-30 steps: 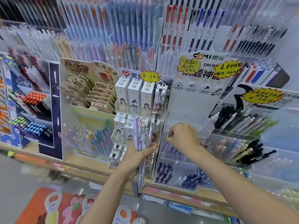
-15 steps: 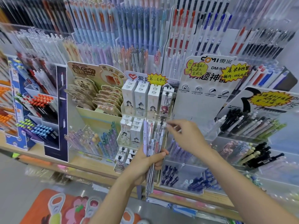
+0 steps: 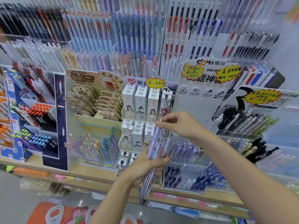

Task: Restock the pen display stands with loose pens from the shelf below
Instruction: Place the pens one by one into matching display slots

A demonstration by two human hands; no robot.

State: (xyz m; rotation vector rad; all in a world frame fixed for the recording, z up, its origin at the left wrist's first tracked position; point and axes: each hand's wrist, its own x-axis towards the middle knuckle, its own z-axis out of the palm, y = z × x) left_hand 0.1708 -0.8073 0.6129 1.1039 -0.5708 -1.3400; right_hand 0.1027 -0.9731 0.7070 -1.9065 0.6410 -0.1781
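Wooden shelf (image 3: 53, 172) under seemingly acrylic pen stands (image 3: 184, 178)

Left hand (image 3: 144, 168) grips low; right hand (image 3: 179, 125) pinches above it.

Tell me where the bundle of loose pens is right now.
In the head view, just right of centre: the left hand grips the bundle of pens upright before the white character boxes, and the right hand pinches its top.

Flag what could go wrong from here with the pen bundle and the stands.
1. The left hand grips a whole bundle of pens while the right hand pinches the top of one; pulling it may drag the others loose.
2. The right hand sits close to the white boxes in the clear stand; a bump could topple them.
3. The purple pen tier looks fairly full, so insertion may jam.
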